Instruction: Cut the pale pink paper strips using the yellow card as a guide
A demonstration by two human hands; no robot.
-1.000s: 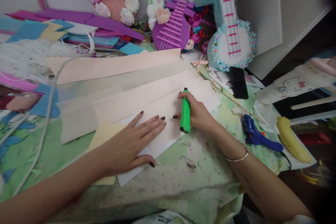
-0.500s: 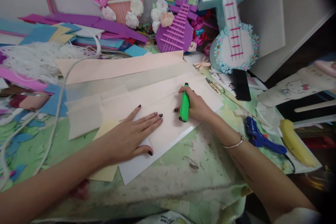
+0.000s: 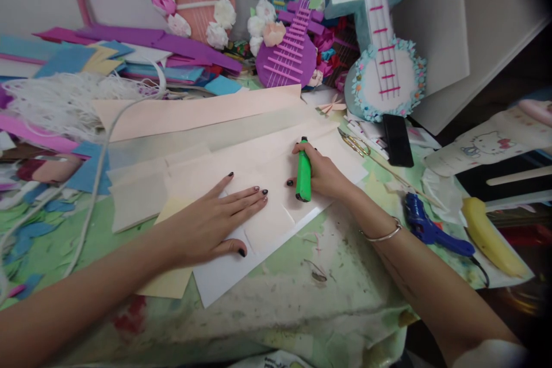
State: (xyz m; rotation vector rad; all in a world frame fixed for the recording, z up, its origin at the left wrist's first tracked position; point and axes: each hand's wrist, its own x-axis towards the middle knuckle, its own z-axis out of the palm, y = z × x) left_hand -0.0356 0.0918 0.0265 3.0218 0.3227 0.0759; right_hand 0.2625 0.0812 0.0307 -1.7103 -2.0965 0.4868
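Flat and palm down, my left hand (image 3: 215,218) rests on a pale sheet of paper (image 3: 267,218), its fingers spread. In my right hand (image 3: 323,172) is a chunky bright green tool (image 3: 304,175) with black ends, gripped between fingers and thumb over the right part of the sheet. Whether it is a marker or a cutter I cannot make out. Faint crease or cut lines run across the paper between my hands. A yellow sheet (image 3: 170,284) sticks out from under my left wrist, and a peach strip (image 3: 207,109) lies beyond.
Gold-handled scissors (image 3: 356,144), a black phone (image 3: 397,139), a blue glue gun (image 3: 431,227) and a yellow banana-shaped thing (image 3: 491,236) lie on the right. Paper instruments, including a purple one (image 3: 287,60), stand behind. A white cord (image 3: 97,178) crosses the left side.
The green tool and my right hand have shifted only very slightly. My left hand stays almost in place; the lines on the paper show more plainly now.
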